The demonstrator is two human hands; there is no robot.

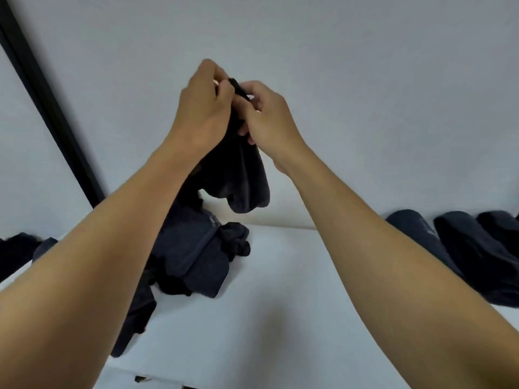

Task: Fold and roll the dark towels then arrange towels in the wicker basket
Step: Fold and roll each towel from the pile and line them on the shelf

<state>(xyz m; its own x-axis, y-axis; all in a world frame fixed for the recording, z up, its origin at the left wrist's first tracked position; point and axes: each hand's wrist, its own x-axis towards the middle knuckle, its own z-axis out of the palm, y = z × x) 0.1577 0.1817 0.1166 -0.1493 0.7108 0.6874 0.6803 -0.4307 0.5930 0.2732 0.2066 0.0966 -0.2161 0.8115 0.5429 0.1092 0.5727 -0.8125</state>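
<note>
A dark towel (pixel 241 178) hangs in the air above the white table (pixel 280 290), bunched and drooping. My left hand (pixel 205 108) and my right hand (pixel 266 116) are raised close together and both pinch its top edge. Below them a heap of unfolded dark towels (pixel 193 256) lies on the table. At the far right several rolled dark towels (pixel 455 248) lie side by side against the wall. No wicker basket is in view.
A pale wall (pixel 365 94) rises right behind the table. A black vertical strip (pixel 50 108) runs down the wall at the left. More dark cloth (pixel 19 251) lies at the table's far left edge.
</note>
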